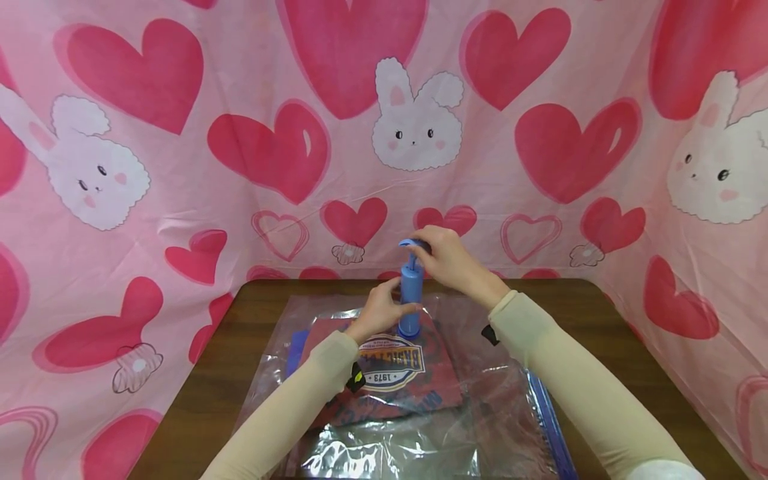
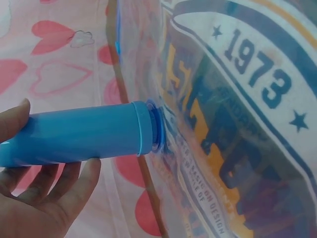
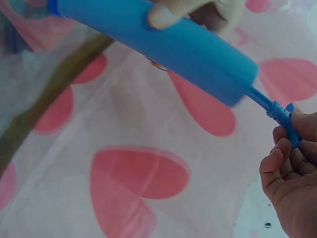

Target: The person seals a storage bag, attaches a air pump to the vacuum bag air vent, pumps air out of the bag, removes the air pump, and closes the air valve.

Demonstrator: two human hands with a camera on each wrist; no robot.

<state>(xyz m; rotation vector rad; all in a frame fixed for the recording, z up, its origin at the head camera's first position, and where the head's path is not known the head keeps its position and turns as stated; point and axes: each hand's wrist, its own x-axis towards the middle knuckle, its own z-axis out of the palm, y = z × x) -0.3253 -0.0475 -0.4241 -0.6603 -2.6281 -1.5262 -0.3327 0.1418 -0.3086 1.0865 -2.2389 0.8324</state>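
Observation:
A blue hand pump [image 1: 411, 287] stands upright on a clear plastic storage bag [image 1: 420, 447], its lower end set on a round valve [image 2: 157, 124] in the left wrist view. My left hand [image 1: 379, 311] holds the pump's barrel, thumb on one side and fingers on the other. My right hand [image 1: 447, 257] grips the handle [image 3: 285, 119] at the top, with a short length of the thin plunger rod [image 3: 258, 97] showing above the barrel. Inside the bag lies a folded red garment [image 1: 441, 383] with a printed "1973" badge.
The bag lies flat on a dark wooden table [image 1: 204, 400]. A blue strip [image 1: 549, 420] runs along the bag's right edge. Something blue [image 1: 295, 350] shows beside the garment's left side. A pink heart-and-rabbit cloth [image 1: 252, 80] hangs behind and at both sides.

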